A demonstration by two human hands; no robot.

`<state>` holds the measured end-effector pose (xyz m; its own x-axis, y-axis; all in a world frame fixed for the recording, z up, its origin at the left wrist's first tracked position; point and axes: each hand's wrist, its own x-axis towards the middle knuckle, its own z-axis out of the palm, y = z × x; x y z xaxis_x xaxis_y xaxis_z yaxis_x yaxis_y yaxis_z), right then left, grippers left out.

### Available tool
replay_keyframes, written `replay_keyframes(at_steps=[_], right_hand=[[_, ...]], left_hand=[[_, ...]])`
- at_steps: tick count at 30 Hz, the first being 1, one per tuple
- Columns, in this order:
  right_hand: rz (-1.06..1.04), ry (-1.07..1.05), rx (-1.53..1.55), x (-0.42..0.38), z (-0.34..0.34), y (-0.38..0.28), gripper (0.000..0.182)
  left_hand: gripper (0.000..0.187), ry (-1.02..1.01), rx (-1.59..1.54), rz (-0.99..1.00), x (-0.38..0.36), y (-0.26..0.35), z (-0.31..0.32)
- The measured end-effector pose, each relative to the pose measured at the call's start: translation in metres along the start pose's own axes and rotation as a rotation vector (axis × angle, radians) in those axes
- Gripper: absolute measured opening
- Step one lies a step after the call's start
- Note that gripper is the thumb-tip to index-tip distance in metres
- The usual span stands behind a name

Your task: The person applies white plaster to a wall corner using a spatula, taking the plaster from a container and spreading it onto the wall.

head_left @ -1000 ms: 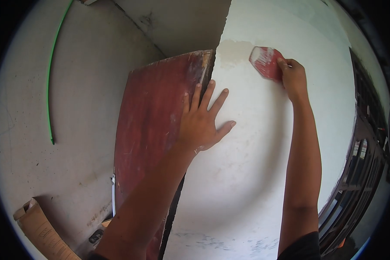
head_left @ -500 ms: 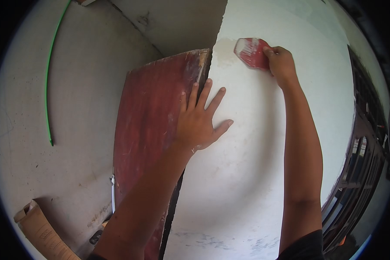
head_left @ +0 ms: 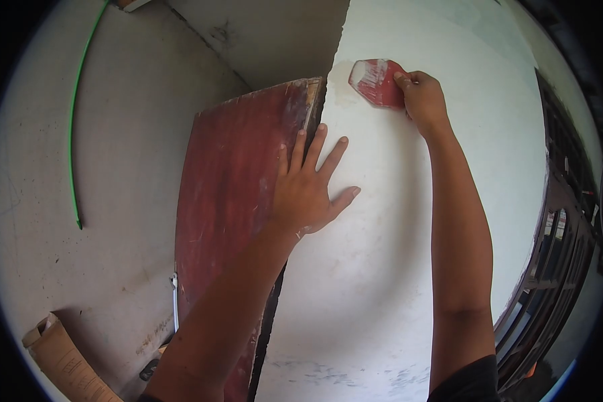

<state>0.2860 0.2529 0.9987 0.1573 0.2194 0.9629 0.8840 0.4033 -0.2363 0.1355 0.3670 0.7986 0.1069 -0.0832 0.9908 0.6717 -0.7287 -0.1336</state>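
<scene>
My right hand point(head_left: 423, 100) grips a flat red putty spreader point(head_left: 387, 94), its thumb across the near edge. White filler is smeared over the spreader's left part. It lies against or close to the white wall point(head_left: 362, 268), beside a beige damp-looking patch point(head_left: 342, 82) near the wall's ragged left edge. Lower down, my left hand point(head_left: 308, 191) is spread flat, fingers apart, at the wall's edge where it meets the worn red wooden panel point(head_left: 228, 167). Nothing is held in that hand.
A green strip point(head_left: 72, 134) hangs on the grey wall at left. An opened brown cardboard box point(head_left: 70, 362) stands at lower left. Dark window grilles point(head_left: 549, 268) line the right side. Grey smudges mark the wall's lower part.
My right hand and the putty spreader have moved slightly left, toward the beige patch and the wall's edge. My left hand stays in place.
</scene>
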Motion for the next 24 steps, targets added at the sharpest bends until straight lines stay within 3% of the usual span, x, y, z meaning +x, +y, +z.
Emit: replay_keyframes(at_steps=[2,8,11,15,19,21,24], right_hand=[[-0.083,0.162,-0.103,0.007,-0.007,0.025,0.035],[0.087,0.088,0.137,-0.011,-0.044,0.037,0.033],[0.134,0.108,0.436,-0.037,-0.051,0.044,0.033],[0.241,0.189,0.723,-0.149,-0.041,0.041,0.036],[0.556,0.181,0.916,-0.312,-0.022,0.045,0.034],[0.787,0.118,0.986,-0.399,-0.013,0.046,0.033],[1.135,0.059,1.166,-0.524,0.01,0.061,0.023]], left_hand=[[0.081,-0.006,0.004,-0.007,0.0,-0.001,-0.001],[0.081,0.008,-0.01,-0.003,0.0,0.0,-0.001],[0.083,-0.028,0.01,-0.018,0.001,0.002,-0.002],[0.086,-0.086,0.041,-0.009,-0.001,0.003,-0.011],[0.091,-0.282,-0.038,-0.033,-0.075,0.011,-0.048],[0.095,-0.426,-0.158,-0.211,-0.15,0.019,-0.083],[0.091,-0.401,-0.417,-0.568,-0.295,0.032,-0.13]])
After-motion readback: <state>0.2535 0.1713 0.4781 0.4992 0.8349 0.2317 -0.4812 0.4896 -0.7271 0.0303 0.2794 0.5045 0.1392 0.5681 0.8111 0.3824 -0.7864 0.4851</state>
